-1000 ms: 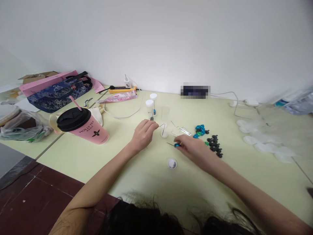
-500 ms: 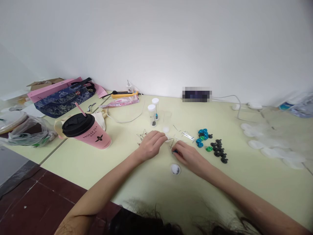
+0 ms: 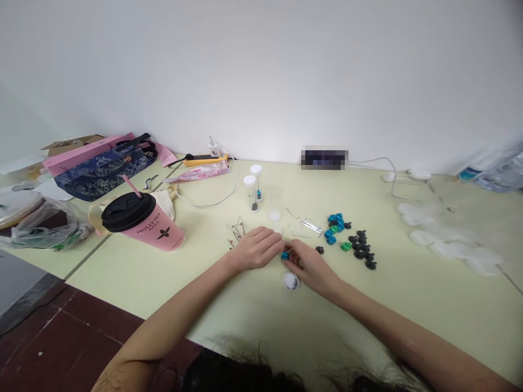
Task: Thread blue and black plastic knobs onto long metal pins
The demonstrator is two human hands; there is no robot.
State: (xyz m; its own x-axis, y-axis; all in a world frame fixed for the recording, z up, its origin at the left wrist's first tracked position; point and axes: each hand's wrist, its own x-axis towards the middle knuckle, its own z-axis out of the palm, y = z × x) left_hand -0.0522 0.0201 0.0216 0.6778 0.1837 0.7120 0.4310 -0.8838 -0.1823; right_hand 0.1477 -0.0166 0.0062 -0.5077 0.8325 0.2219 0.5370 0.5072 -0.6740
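- Table, one, pale green [image 3: 245,305], a seam across its left part.
- Bags, left rear: one blue patterned [image 3: 102,174], one pink [image 3: 87,152] behind it; one clear plastic bag [image 3: 49,223] at the left edge, filled.
- White translucent discs [image 3: 420,238], several, right side, count blurred.
- Cup, one, pink with black lid and straw [image 3: 153,228], beside the left forearm.
- Left hand [image 3: 259,247], fingers drawn together near the right; whether it grips anything cannot be told.
- Right hand [image 3: 306,261], thumb and fingers closed on one blue piece [image 3: 285,255], between the two hands.
- Dark object, one, pixelated [image 3: 324,158], against the wall.
- Yellow power strip, one [image 3: 204,160]; pink packet, one [image 3: 202,171], in front.
- Vials, three, upright beyond the left hand: two white-capped [image 3: 250,193], one clear without cap [image 3: 275,204].
- White dish, one, dark bits inside [image 3: 291,281], just in front of the right hand.
- Loose pieces, right: black [image 3: 359,246], about ten, one just beside the right hand; other blue ones, about six, overlapping; green [image 3: 346,246], two.
- Thin bent wires, two groups: left [image 3: 241,227], partly behind the left hand, and centre [image 3: 311,226]; exact count unclear.
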